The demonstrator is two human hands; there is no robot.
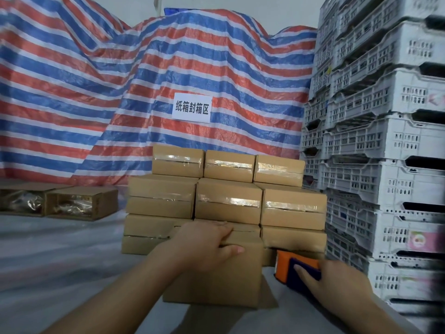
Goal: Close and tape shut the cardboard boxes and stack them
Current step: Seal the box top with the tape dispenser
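Behind everything hung the red, white and blue striped tarp (96,92), with a white paper sign (192,107) stuck on it, and the tower of white plastic crates (385,141) stood at my right. Against the tarp rose the stack of taped cardboard boxes (226,189), three tiers showing three boxes each, nine that I could count. Two open boxes (60,203) lay on the floor to the left. My left hand (204,247) reached forward, fingers curled over the far top edge of the nearest box (216,285), thumb along its top. My right hand (334,280) gripped the orange tape dispenser (296,267) just beside that box.
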